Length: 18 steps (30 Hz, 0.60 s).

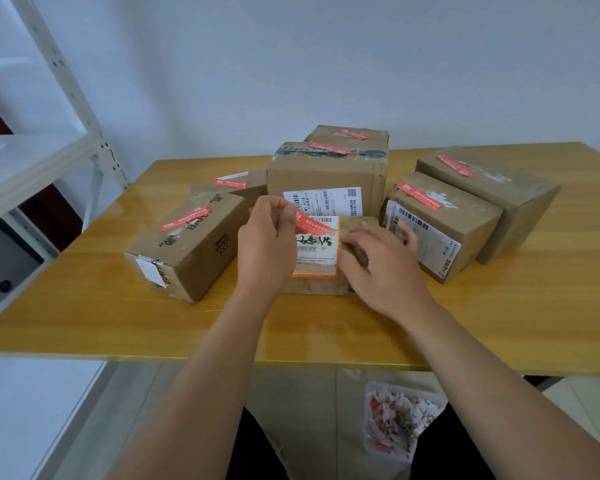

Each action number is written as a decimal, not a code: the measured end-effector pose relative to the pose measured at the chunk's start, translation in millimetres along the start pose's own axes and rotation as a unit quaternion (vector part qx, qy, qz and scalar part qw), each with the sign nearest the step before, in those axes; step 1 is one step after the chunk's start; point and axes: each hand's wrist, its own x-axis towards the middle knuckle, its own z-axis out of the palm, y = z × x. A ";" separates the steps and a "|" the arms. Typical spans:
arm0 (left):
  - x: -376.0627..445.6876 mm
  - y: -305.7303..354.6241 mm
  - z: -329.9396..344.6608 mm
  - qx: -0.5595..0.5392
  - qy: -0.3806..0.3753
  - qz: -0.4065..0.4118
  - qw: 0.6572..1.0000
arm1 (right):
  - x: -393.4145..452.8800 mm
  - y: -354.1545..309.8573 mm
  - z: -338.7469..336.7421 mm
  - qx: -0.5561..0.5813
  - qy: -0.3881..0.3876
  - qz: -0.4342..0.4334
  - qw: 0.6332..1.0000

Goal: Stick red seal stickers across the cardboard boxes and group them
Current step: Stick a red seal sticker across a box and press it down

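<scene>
Red seal sticker [314, 224] pinched in our left hand [267, 244], right hand [378, 261] flat on the box [357, 223] at twelve o'clock; next we press it down.

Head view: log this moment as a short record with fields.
surface: wooden table
box in work: small box with white-and-orange label, nearest the person
left hand: pinching one end of a red seal sticker above that box
right hand: resting on the box's right side
sealed boxes: six around it, each with a red sticker on top
below table edge: clear bag of sticker scraps
</scene>
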 end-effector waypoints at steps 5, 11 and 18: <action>4.1 6.6 -0.6 -0.037 -0.015 -0.023 0.999 | 22.8 -17.4 -10.8 0.168 -0.003 0.067 0.983; 9.1 8.8 0.5 -0.063 -0.024 -0.049 0.997 | 46.5 -38.2 -22.3 0.320 -0.113 0.213 0.916; 10.9 -1.5 -7.6 -0.057 -0.087 -0.087 0.991 | 53.4 -30.2 -21.3 0.345 -0.122 0.223 0.904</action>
